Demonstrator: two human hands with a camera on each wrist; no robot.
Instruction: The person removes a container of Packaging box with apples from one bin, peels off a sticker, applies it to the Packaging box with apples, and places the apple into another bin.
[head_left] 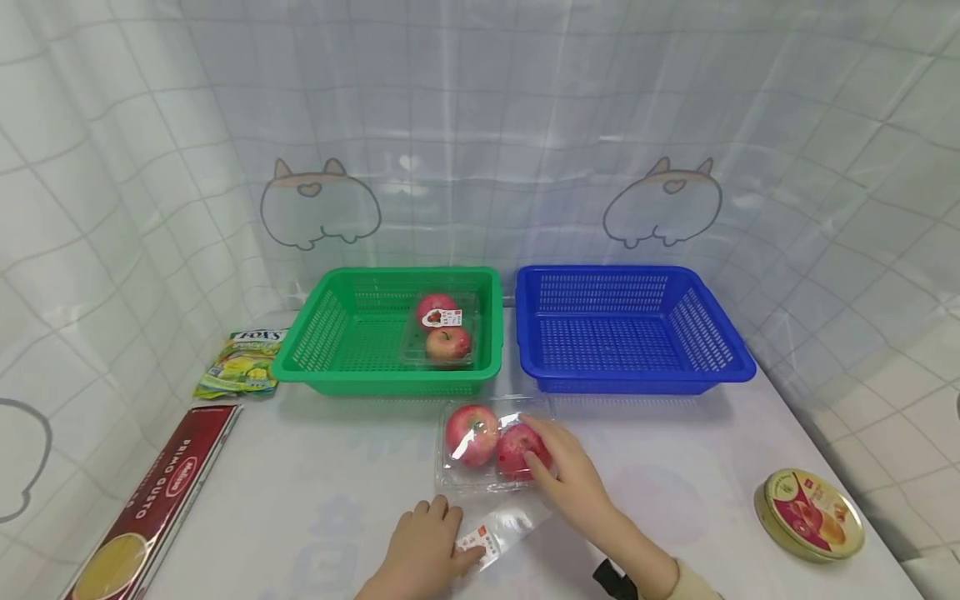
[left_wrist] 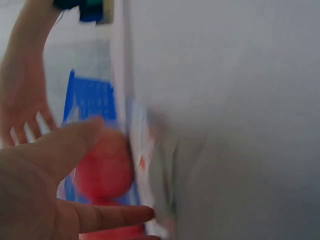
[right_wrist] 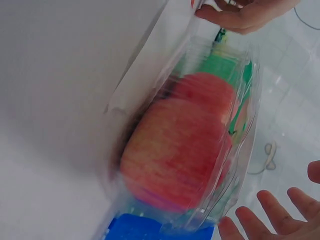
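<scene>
A clear plastic box of two apples (head_left: 471, 435) sits on the white table in front of the baskets. My right hand (head_left: 567, 471) is over its right side, with spread, fairly straight fingers beside the lid in the right wrist view (right_wrist: 270, 220). Just nearer than the box, a clear strip with a white and red printed label (head_left: 480, 546) lies across the table. At its label end is my left hand (head_left: 426, 542), the thumb over the label and the fingers lying toward the box. The left wrist view is blurred; there thumb and finger stand apart, near the strip.
A green basket (head_left: 386, 387) holds another labelled box of apples (head_left: 448, 343); a blue basket (head_left: 637, 385) stands right of it. To the left lie a Fox's candy bag (head_left: 243, 364) and a red spaghetti pack (head_left: 161, 500). A round tin (head_left: 810, 514) is at right.
</scene>
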